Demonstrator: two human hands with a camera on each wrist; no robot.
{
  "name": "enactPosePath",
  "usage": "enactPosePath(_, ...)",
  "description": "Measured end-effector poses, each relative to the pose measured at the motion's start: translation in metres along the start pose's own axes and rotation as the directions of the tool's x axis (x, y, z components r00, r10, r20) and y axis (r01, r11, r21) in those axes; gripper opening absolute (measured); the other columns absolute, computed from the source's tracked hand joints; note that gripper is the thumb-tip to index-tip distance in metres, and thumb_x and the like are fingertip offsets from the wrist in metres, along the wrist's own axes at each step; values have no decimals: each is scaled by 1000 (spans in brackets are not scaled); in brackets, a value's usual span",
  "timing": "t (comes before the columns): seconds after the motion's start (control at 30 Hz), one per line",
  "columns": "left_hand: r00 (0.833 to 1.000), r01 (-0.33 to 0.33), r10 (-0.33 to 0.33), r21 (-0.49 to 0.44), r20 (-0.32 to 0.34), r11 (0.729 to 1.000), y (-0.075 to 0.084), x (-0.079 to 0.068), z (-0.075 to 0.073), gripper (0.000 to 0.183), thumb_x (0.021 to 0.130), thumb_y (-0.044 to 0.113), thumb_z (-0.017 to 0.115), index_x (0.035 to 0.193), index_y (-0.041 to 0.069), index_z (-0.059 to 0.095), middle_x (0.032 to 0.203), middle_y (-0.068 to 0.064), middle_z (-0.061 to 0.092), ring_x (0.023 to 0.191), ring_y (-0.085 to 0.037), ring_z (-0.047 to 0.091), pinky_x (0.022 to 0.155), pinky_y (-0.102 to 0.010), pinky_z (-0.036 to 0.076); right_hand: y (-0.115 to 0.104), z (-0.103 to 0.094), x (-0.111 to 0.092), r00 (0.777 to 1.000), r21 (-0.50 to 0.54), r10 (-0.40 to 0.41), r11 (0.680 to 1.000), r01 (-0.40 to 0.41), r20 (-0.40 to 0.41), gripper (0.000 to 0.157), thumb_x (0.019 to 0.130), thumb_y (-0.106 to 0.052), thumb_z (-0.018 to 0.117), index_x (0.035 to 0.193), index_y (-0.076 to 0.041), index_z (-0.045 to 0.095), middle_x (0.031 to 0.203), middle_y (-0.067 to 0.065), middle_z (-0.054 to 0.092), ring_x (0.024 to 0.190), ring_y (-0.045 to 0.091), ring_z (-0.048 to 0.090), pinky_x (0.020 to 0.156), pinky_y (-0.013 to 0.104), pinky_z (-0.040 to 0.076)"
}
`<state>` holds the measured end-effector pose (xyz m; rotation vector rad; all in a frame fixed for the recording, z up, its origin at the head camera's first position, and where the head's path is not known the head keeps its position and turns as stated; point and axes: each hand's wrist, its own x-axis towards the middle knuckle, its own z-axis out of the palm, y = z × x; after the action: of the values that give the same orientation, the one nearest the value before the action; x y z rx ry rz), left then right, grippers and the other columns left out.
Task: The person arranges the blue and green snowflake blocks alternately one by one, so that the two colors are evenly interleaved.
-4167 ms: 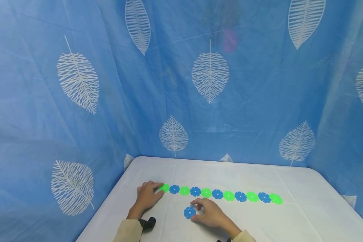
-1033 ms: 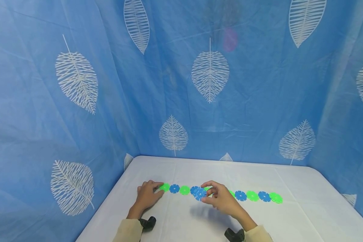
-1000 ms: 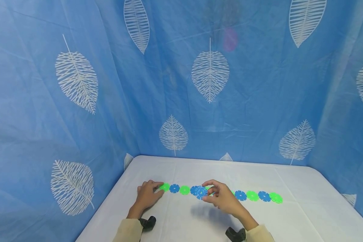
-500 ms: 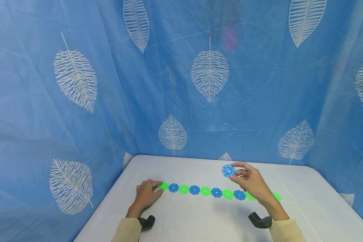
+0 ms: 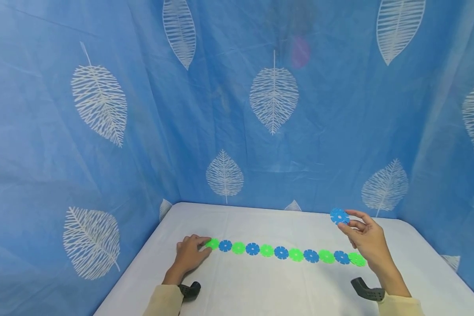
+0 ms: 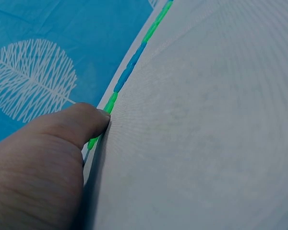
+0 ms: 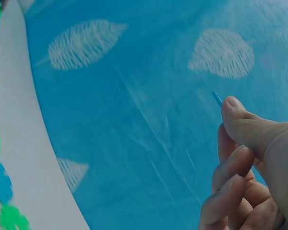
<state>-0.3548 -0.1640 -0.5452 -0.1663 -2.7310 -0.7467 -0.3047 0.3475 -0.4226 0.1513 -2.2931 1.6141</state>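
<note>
My right hand (image 5: 366, 239) pinches a blue notched plastic disc (image 5: 334, 216) between thumb and index finger, raised above the table toward its far right. In the right wrist view only a thin edge of that blue disc (image 7: 216, 97) shows past the thumb. A row of alternating green and blue discs lies flat across the table. At its left end, my left hand (image 5: 188, 255) holds a green disc (image 5: 212, 244) by its edges, thumb and index finger around it. The right end has a green disc (image 5: 357, 259) overlapping the neighbouring blue disc (image 5: 341, 257).
A white-covered table (image 5: 253, 289) carries the row. Blue curtains (image 5: 324, 131) with white leaf prints stand close behind the table and at both sides. Each wrist wears a black device, one on the left (image 5: 191, 290) and one on the right (image 5: 367, 290).
My right hand first took the blue disc from in front of the row, lifted it over the row, then carried it right and up. My left hand has stayed at the left end.
</note>
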Motion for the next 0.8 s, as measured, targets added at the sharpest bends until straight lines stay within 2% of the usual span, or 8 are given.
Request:
enactPosePath(0.2,1000,2,-2,0,15,1000,-1,-3,0,34,87,39,74,119,28,74,98,6,66,93,-14,52,81,-40,30,13,-27,-1,991,-42,68,996,-73,-119,51,93,-30,72,138,-21,50,81,-21,64,54,9,50,51,28,44)
enactPosePath(0.43,1000,1,-1,0,1,1000,-1,-2,1,34,86,39,75,119,29,74,99,5,66,93,-14,52,80,-40,30,27,-56,-1,958,-63,125,987,-145,-259,51,93,-31,72,139,-30,49,78,-26,62,56,9,52,51,26,44)
enactPosePath(0.67,1000,6,-6,11,-5,1000,2,-1,-1,34,86,38,75,119,28,74,103,2,68,95,-16,54,81,-40,30,44,-72,1,913,-92,223,959,-269,-340,64,93,-35,71,150,-25,42,74,-31,57,58,5,55,53,24,47)
enactPosePath(0.8,1000,2,-2,4,-12,1000,3,-2,-2,34,86,37,75,118,26,74,103,2,69,95,-16,54,81,-41,31,56,-74,1,900,-108,282,937,-333,-331,67,93,-40,70,151,-22,41,72,-30,56,59,7,57,54,27,48)
